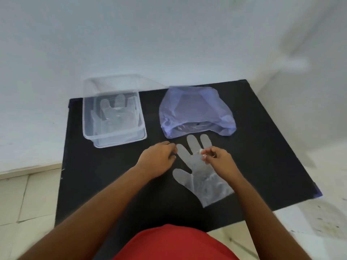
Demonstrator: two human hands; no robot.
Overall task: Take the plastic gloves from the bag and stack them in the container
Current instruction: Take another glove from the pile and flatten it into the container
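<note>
A clear plastic glove (201,173) lies flat on the black table (105,175), fingers pointing away from me. My left hand (157,158) pinches its left finger edge. My right hand (217,158) pinches its right finger edge. A pale purple plastic bag (195,111) sits just beyond the glove, its mouth facing me, with something dark and crumpled inside. A clear rectangular container (112,113) stands at the back left and holds at least one flat glove (114,113).
The table stands against a white wall (169,34). Pale floor tiles (22,199) show on the left and right of the table. My red clothing (174,243) fills the bottom middle.
</note>
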